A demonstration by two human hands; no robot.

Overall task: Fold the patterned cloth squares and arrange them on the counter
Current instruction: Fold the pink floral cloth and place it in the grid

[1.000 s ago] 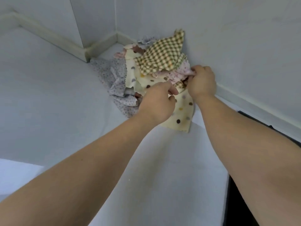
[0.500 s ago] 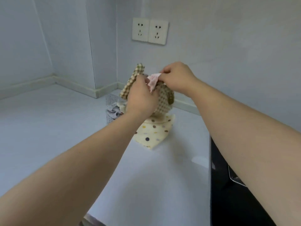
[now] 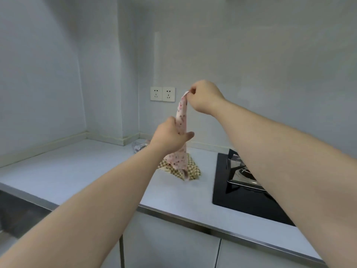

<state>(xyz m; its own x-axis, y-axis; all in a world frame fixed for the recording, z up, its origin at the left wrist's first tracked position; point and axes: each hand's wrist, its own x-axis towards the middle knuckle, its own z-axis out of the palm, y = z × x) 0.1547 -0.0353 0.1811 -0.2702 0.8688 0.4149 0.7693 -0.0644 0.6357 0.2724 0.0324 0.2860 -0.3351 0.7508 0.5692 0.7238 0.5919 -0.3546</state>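
Pink cloth now lifted off pile: right hand pinches top corner, left hand grips mid-length; 1st fold likely next.

Head view, forward-down, over counter.

Open counter left of cloth pile, stove close right, wall behind

All you get of the person is a pair of bare forearms, plus a bare left hand and bare right hand.
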